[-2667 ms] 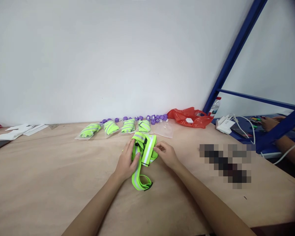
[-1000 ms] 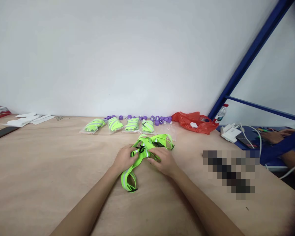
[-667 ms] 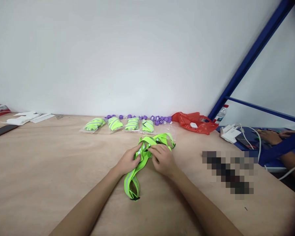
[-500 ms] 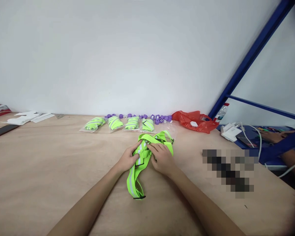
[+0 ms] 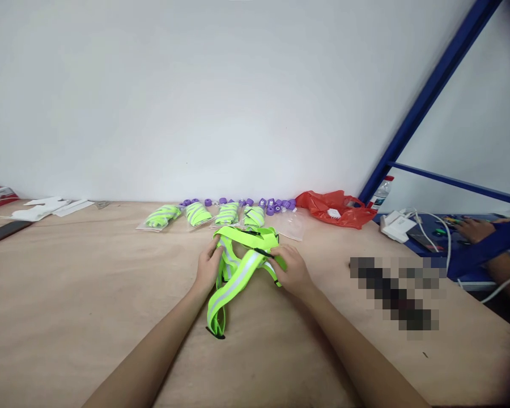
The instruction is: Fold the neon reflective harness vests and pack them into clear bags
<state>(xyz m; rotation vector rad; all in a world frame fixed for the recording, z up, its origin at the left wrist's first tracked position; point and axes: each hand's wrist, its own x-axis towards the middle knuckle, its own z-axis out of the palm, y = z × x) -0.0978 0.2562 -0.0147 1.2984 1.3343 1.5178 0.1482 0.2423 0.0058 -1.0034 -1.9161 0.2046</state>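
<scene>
A neon-green reflective strap harness [image 5: 238, 281] with grey stripes and black buckles is spread loosely over the wooden table in front of me. My left hand [image 5: 208, 266] grips its left side, thumb on top of the bands. With fingers pinched beside a black buckle, my right hand [image 5: 292, 269] holds the right side of the straps. One long loop hangs toward me and ends in a black slider on the table. Just beyond lie several clear bags of folded green straps, among them the rightmost bag [image 5: 254, 216] and the leftmost bag [image 5: 161, 216].
Purple rolls [image 5: 276, 205] line the wall. A clear plastic bag [image 5: 292, 224] and a red plastic bag [image 5: 331, 207] lie at back right, near a bottle [image 5: 381, 192] and white adapters [image 5: 397, 226]. A blue frame [image 5: 429, 102] rises there; another person's hand [image 5: 476, 231] is beyond. A pixelated dark object [image 5: 391, 294] lies right.
My hands have moved apart, the left one leftward and the right one slightly right. The bunched straps are now spread wider, and a gap shows between the bands.
</scene>
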